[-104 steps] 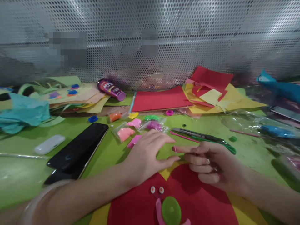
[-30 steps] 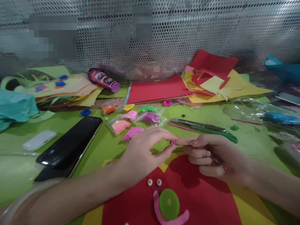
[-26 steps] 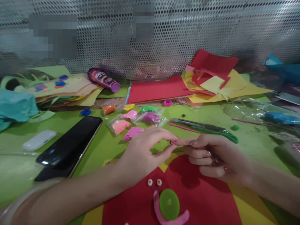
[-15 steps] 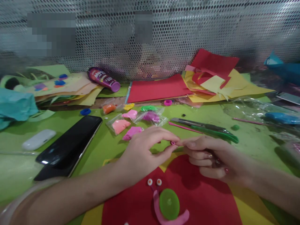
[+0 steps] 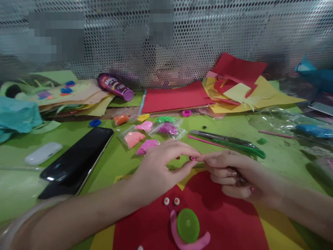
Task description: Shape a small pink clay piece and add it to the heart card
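Between thumb and index finger, my left hand (image 5: pixel 161 170) pinches a tiny pink coil of clay (image 5: pixel 192 158). My right hand (image 5: pixel 231 172) meets it from the right, its index fingertip at the coil, its thumb pressed to the index finger and the other fingers curled. Whatever lies under that thumb is hidden. Below both hands is a red paper heart (image 5: pixel 231 222) on yellow paper (image 5: pixel 278 229). On the heart lies a clay snail with a pink body (image 5: pixel 173 231), a round green shell (image 5: pixel 188 225) and two white-and-orange eyes (image 5: pixel 171 201).
Small bags of coloured clay (image 5: pixel 134 139) lie beyond my left hand. A utility knife (image 5: pixel 221 137) and green-handled scissors (image 5: pixel 252 150) sit beyond my right. To the left are a black phone (image 5: pixel 80 152) and a white case (image 5: pixel 43 153). Red paper (image 5: pixel 177 99) lies against the perforated metal panel (image 5: pixel 117 45).
Hardly anything differs. The fingertips and the pink coil have shifted very slightly, and the whole view has drifted a little.
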Motion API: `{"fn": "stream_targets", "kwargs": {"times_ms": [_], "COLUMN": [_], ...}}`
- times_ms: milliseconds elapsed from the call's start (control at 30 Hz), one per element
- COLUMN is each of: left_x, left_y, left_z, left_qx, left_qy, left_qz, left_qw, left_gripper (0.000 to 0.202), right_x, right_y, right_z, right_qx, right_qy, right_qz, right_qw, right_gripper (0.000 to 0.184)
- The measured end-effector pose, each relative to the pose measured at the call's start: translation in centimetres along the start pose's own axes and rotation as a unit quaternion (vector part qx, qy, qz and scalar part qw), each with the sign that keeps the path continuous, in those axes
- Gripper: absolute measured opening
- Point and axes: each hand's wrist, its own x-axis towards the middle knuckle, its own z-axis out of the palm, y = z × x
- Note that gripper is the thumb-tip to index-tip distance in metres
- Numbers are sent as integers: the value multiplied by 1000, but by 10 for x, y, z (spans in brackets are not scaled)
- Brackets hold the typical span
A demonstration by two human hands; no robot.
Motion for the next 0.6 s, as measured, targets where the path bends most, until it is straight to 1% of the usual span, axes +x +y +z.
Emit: {"fn": "stream_targets", "kwargs": {"times_ms": [67,200,267,300,400,600], "left_x": [-1,-1,-1,-1,-1,-1], "left_y": [0,1,1,1,1,0], "left_z": [0,0,0,0,0,-1], "left_qx": [0,2,1,0,1,10], "left_qy": [1,4,7,9,12,2], "left_qz": [-2,-7,-7,-7,-6,-4], "left_qw": [1000,1000,1000,1000,1000,1000], "left_gripper": [11,10,9,9,8,9], "right_x": [0,0,0,0,-1,0], "right_y": [0,-2,-3,-3,-4,-5], "right_z": [-2,-4,-5,-5,-5,-5], "right_qx": [-3,-4,-1,0,9,19], "right_qy": [-3,-17,-20,-21,-22,-22], "right_qz": [-1,2,4,5,7,8], "right_qw": [1000,1000,1000,1000,1000,1000], "right_gripper": [14,14,9,9,17,15]}}
